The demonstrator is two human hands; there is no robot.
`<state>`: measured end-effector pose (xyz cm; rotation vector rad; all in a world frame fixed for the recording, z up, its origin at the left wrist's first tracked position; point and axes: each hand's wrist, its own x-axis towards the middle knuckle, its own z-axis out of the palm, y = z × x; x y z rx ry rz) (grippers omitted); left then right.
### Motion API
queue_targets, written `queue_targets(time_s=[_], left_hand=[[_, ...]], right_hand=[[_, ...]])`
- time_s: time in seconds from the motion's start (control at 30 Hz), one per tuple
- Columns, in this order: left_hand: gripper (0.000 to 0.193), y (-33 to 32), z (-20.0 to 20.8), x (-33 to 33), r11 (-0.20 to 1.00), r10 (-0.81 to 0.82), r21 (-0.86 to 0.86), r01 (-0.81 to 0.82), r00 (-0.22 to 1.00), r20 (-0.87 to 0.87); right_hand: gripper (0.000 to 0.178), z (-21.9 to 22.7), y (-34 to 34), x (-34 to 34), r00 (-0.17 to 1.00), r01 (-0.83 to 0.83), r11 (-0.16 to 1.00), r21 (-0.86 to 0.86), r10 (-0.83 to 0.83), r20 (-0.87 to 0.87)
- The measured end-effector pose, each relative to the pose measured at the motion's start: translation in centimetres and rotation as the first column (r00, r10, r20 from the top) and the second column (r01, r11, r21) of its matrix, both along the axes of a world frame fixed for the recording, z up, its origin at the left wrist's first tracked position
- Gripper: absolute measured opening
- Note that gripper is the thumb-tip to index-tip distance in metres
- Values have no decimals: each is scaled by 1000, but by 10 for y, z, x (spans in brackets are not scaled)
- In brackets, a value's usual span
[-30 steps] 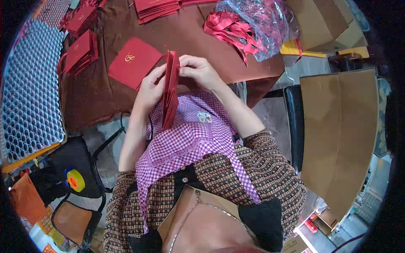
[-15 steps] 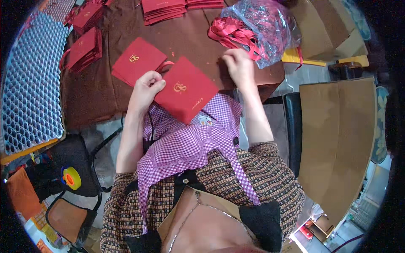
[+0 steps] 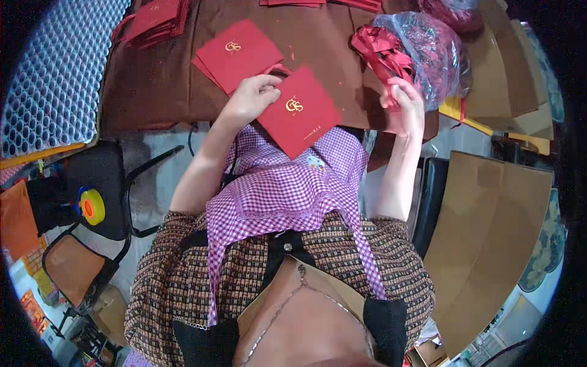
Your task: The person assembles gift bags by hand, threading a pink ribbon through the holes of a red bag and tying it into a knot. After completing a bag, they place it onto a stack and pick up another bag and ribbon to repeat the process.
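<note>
Left hand [image 3: 254,98] pinches red folded card [image 3: 299,111] with gold emblem at brown surface [image 3: 153,92] edge. Right hand [image 3: 406,104] closed on red ribbon [image 3: 382,52] from clear plastic bag [image 3: 437,46]. Second red card [image 3: 238,54] behind; cardboard sheets [image 3: 489,232] right.

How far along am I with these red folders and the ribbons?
Done, it seems: red folders lie stacked on the brown table. In hand: your left hand holds another red folder at the table's edge, while your right hand reaches the bag of red ribbons. Left: many ribbons remain bagged.
</note>
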<state>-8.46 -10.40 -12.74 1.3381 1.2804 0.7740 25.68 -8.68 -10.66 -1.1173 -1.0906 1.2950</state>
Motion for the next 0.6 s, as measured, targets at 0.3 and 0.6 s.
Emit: queue_targets(time_s=[0.3,0.6], left_hand=[[21,0,10,-5,999,-33,43,33,999,-7],[28,0,9,-5,996,-57,70,60,997,-44]], right_hand=[[17,10,-18,-67,931,-52,987,150,-7,366],[12,23,-28,-111,521,-399,751,527,-288,804]])
